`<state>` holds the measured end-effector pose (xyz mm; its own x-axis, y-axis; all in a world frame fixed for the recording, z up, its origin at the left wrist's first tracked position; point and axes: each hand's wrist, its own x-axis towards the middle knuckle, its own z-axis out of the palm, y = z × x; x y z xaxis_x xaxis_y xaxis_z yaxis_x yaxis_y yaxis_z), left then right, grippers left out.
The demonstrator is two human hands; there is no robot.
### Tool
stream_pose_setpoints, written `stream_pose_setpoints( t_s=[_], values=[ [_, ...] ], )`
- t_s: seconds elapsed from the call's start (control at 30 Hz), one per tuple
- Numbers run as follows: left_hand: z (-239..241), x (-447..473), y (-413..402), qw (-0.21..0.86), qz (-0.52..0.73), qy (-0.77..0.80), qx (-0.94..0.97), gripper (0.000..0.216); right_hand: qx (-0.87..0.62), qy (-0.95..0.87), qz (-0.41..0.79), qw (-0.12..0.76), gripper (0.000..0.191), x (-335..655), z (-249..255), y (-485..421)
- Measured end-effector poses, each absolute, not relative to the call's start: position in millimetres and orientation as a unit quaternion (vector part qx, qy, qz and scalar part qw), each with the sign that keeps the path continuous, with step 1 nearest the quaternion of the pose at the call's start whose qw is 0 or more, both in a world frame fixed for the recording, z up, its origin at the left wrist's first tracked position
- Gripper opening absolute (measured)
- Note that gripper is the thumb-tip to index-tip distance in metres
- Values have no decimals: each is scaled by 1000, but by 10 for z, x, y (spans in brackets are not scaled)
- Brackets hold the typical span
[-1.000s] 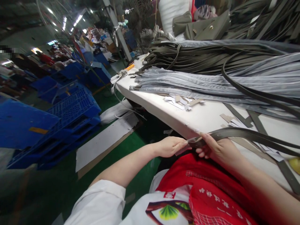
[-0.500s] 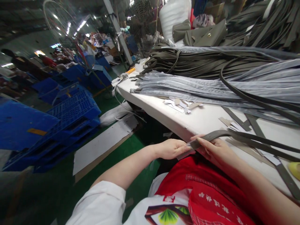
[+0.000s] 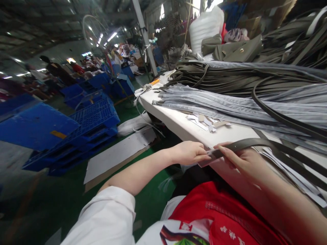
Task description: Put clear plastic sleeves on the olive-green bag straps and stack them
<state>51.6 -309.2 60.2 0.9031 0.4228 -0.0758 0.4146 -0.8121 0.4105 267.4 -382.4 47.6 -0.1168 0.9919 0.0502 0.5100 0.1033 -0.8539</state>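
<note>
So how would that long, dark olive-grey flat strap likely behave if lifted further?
The long, dark olive-grey flat strap would probably bend yet spring somewhat, since it arches smoothly beyond the right hand. It is likely light for its length, being thin and narrow. Its smooth-looking face may be a little slippery.

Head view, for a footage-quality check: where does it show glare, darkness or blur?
Head view: ceiling lights glare at upper left, deep shadow lies under the white table; same head view: far background soft, right forearm softened, left hand and strap fairly clear.
</note>
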Motion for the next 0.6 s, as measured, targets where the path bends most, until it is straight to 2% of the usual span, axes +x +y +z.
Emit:
stream_pose_setpoints(
  t_s=[0.13,0.23,0.43,0.53,0.6],
  values=[
    [660,544,-3068,219,95,231,943,40,-553,-661,406,305,68,2737,435,-3702],
    [687,636,-3058,221,150,233,935,43,-535,-658,447,285,73,2711,447,-3642],
    [764,788,-3087,205,216,339,892,44,-546,-617,455,338,70,2683,498,-3734],
    [777,767,-3067,221,173,352,893,74,-559,-620,429,345,65,2679,546,-3868],
    [731,754,-3061,294,75,311,901,56,-546,-626,417,370,57,2680,558,-3933]
  ],
)
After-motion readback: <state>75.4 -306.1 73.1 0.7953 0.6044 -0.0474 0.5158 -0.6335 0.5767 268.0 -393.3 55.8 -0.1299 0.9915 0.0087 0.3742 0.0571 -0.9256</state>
